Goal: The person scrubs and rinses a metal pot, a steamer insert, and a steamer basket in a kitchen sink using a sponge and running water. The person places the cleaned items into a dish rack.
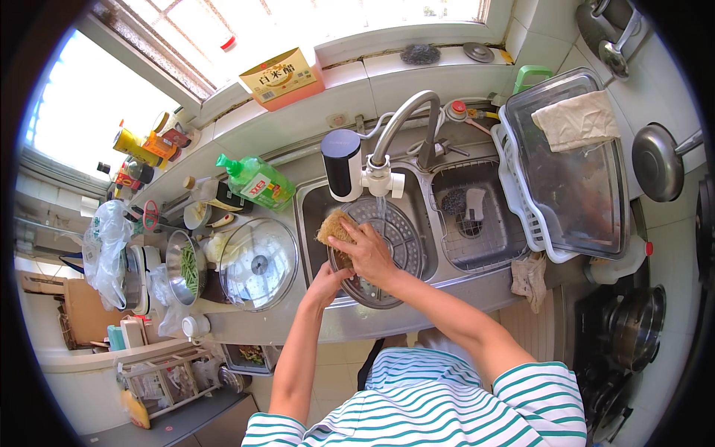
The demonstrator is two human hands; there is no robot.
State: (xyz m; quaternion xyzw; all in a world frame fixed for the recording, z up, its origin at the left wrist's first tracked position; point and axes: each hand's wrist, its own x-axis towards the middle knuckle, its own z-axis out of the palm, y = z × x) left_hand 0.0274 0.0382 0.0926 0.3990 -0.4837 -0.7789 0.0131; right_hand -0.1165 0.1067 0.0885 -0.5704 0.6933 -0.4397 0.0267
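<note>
A round perforated metal steamer tray (403, 237) is tilted in the left sink basin (307, 207), its near edge over the front rim. My left hand (325, 286) grips the tray's left edge. In my right hand (368, 252) is a tan loofah scrubber (337, 226), pressed at the tray's left side; my fingers hide part of that edge. Water (381, 207) runs from the white faucet attachment (385, 179) onto the tray. The curved metal faucet (399, 114) rises behind, beside a black-and-white cylindrical unit (342, 167).
Left of the sink stand a glass lid (260, 262), a green soap bottle (260, 181) and a steel bowl of green beans (186, 268). The right basin (503, 234) holds a wire rack and a steel-wool scrubber (453, 200). Further right sits a white basket (516, 195) under a clear cover (581, 195).
</note>
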